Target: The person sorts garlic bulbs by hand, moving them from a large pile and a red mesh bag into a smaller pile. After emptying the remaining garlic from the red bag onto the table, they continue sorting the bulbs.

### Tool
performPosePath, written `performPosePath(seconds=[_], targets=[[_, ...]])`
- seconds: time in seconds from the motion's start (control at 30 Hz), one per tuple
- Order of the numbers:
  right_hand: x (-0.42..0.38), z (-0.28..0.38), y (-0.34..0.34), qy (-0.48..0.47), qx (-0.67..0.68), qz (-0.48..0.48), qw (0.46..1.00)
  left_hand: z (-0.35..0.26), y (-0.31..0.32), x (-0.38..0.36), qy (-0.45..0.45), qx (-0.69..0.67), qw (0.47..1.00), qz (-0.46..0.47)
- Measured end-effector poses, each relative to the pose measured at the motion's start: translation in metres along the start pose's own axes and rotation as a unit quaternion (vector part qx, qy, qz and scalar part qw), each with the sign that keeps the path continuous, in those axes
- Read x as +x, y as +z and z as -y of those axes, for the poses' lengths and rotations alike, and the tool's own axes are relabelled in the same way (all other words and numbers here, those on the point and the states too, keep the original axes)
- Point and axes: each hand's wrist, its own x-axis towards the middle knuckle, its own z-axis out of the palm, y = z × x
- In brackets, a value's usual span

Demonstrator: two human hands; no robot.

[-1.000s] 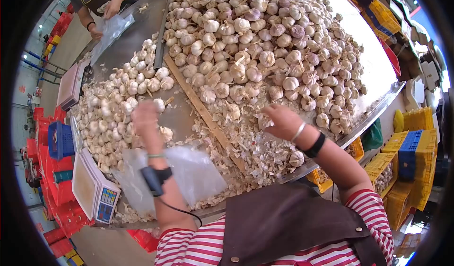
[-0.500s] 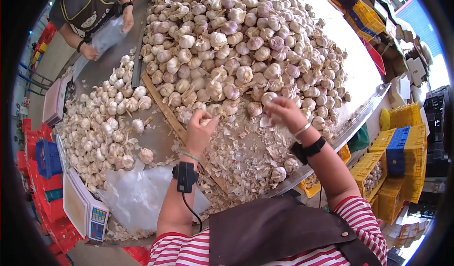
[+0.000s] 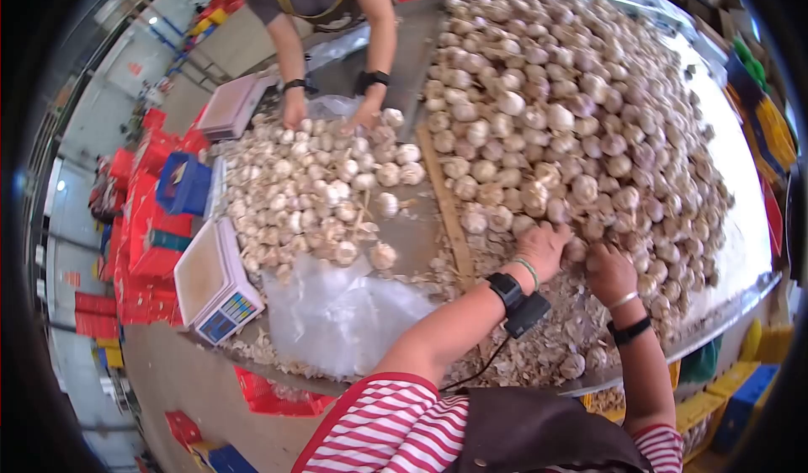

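Note:
A big heap of garlic bulbs (image 3: 539, 86) covers the right part of the metal table. At its lower edge my left hand (image 3: 543, 250) has its fingers curled at a garlic bulb (image 3: 575, 250). Just right of that bulb is my right hand (image 3: 611, 273), closed, with its fingertips among the bulbs; whatever it grips is hidden. Loose papery skins (image 3: 547, 330) lie below my hands. A wooden strip (image 3: 446, 204) separates the heap from a smaller pile of cleaner bulbs (image 3: 295, 195) on the left.
Clear plastic bags (image 3: 337, 317) lie at the front left, beside a scale (image 3: 217, 284). Another scale (image 3: 236, 107) stands farther back. A co-worker's hands (image 3: 364, 115) reach into the smaller pile. Red crates and a blue basket (image 3: 183, 183) are beyond the left edge.
The view has swung left. My right hand has come in closer to my left hand at the heap's edge. The co-worker's hands have moved from holding a plastic bag down to the smaller pile.

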Motion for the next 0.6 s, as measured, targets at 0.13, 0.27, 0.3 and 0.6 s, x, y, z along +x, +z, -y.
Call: performPosePath(seconds=[0.13, 0.27, 0.3, 0.6], targets=[[-0.002, -0.027, -0.005, 0.053, 0.262, -0.015, 0.963, 0.009, -0.013, -0.007, -0.026, -0.072, 0.996, 0.048], [-0.011, -0.025, -0.012, 0.052, 0.437, -0.025, 0.898, 0.007, -0.011, -0.017, -0.010, -0.072, 0.994, 0.087], [-0.014, -0.020, -0.014, 0.058, 0.495, -0.033, 0.866, 0.004, -0.009, -0.016, -0.009, -0.058, 0.993, 0.106], [-0.038, 0.027, -0.045, 0.106, 0.629, -0.016, 0.770, 0.014, 0.004, -0.020, -0.011, -0.162, 0.982, 0.099]])
